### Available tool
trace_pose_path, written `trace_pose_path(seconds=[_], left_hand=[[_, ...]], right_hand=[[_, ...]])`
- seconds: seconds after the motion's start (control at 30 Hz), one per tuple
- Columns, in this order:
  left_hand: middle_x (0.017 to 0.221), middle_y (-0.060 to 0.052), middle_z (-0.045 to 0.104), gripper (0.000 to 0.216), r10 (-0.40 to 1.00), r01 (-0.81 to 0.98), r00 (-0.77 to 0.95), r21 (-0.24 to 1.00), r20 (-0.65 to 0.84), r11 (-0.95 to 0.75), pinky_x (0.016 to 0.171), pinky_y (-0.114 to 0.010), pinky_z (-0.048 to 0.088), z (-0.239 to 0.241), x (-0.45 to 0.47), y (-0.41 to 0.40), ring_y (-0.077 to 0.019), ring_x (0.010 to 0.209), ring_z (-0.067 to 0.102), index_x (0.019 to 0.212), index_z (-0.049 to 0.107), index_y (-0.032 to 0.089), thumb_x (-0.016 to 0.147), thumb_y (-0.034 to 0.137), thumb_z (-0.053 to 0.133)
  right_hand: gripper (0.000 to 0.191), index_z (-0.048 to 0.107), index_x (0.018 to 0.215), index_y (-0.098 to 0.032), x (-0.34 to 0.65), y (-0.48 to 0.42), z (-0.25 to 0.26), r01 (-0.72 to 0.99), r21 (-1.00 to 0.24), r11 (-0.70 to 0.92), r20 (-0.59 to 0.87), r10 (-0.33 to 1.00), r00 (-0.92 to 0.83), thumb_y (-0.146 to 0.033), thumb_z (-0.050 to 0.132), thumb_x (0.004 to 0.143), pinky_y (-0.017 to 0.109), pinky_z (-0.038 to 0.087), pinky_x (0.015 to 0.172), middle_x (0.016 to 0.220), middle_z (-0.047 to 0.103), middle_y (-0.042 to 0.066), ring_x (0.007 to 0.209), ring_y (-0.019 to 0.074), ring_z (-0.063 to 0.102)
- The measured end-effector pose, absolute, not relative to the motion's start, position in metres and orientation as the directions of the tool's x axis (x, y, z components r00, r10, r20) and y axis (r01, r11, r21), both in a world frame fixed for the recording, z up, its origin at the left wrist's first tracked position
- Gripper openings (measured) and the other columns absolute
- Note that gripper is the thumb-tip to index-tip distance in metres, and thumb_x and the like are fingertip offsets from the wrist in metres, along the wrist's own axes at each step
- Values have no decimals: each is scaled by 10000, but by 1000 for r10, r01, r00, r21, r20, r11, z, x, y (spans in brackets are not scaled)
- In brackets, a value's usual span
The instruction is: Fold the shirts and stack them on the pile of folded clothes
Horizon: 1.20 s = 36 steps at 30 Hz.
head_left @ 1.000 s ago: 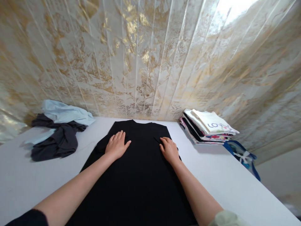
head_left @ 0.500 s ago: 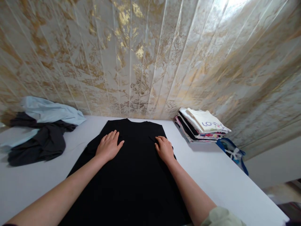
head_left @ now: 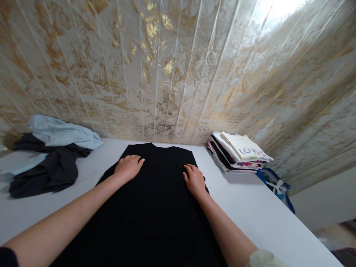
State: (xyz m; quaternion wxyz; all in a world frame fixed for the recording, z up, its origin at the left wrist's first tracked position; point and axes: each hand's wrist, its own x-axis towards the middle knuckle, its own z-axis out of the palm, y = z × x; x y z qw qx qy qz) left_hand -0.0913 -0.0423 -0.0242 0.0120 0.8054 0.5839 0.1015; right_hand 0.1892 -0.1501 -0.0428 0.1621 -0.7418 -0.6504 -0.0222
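Observation:
A black garment (head_left: 155, 207) lies spread flat on the white table (head_left: 250, 218), its neck end toward the wall. My left hand (head_left: 127, 167) rests palm down on the garment's upper left part, fingers stretched out and close together. My right hand (head_left: 194, 179) lies flat on the upper right part near the garment's edge, fingers extended. Neither hand holds anything.
A crumpled pile of dark grey clothes (head_left: 47, 170) and light blue clothes (head_left: 61, 131) sits at the left. A stack of folded shirts (head_left: 239, 152) stands at the right by the gold-patterned wall (head_left: 178, 66). A blue bag (head_left: 276, 185) hangs off the table's right edge.
My left hand has slid a little up and to the right across the garment, its fingers drawn closer together. My right hand has stayed nearly in place.

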Motion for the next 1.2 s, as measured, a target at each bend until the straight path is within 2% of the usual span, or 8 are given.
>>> trace_pose_path(seconds=[0.13,0.33,0.43,0.53,0.7,0.93,1.03,1.2], left_hand=[[1292,-132,601,440,951,961,226,110,213,-253,971,-406,430,-19,-101,-14,-278,1191,533,1226,596,124,922,261,309],[1432,-76,489,460,946,967,158,150,283,-206,1051,-417,382,-46,-111,-1,-257,1310,423,1313,538,161,934,305,320],[1420,-62,505,451,942,964,158,163,295,-212,1053,-406,385,-50,-113,0,-253,1290,443,1300,555,165,932,306,335],[1410,-59,517,437,940,962,152,172,306,-212,1050,-390,390,-48,-113,1,-250,1276,460,1289,568,168,925,288,357],[1404,-53,523,418,938,960,154,176,311,-216,1058,-361,380,-46,-113,-1,-236,1282,460,1270,587,184,924,284,374],[1387,-58,538,409,927,954,160,189,338,-234,1059,-364,384,-54,-117,6,-242,1273,467,1242,607,185,916,265,373],[1358,-58,558,391,921,949,156,204,356,-240,1052,-350,391,-59,-119,12,-237,1241,497,1202,630,196,905,229,379],[1353,-86,539,353,943,951,98,251,317,-183,1024,-328,413,-55,-121,21,-236,1197,539,1143,667,218,882,212,430]], right_hand=[[337,606,1196,-232,202,-137,-28,964,-246,-103,151,978,143,-348,407,950,307,411,896,1209,601,73,1111,207,556],[323,582,1208,-253,235,-92,-6,943,-215,-254,107,954,281,-257,441,918,258,419,753,1175,591,60,1011,187,598],[363,559,1242,-291,243,-72,-7,951,-183,-248,126,954,273,-222,446,905,248,410,700,1253,533,52,987,177,601],[335,589,1175,-297,246,-60,-13,964,-143,-224,119,963,241,-196,433,896,243,393,652,1310,487,43,997,178,591],[272,590,1076,-247,249,-54,-22,963,-108,-248,135,956,262,-211,371,919,246,363,601,1214,534,62,970,186,576],[328,586,1082,-209,247,-55,-23,951,-66,-303,162,937,310,-177,294,936,268,378,643,1127,560,97,932,198,567],[347,587,1118,-205,241,-58,-20,945,-61,-321,167,930,327,-145,310,916,279,396,681,1161,559,110,946,205,568],[403,523,1301,-194,215,-68,-28,984,-71,-162,184,968,172,-246,364,935,329,382,924,1360,498,118,1178,241,490]])
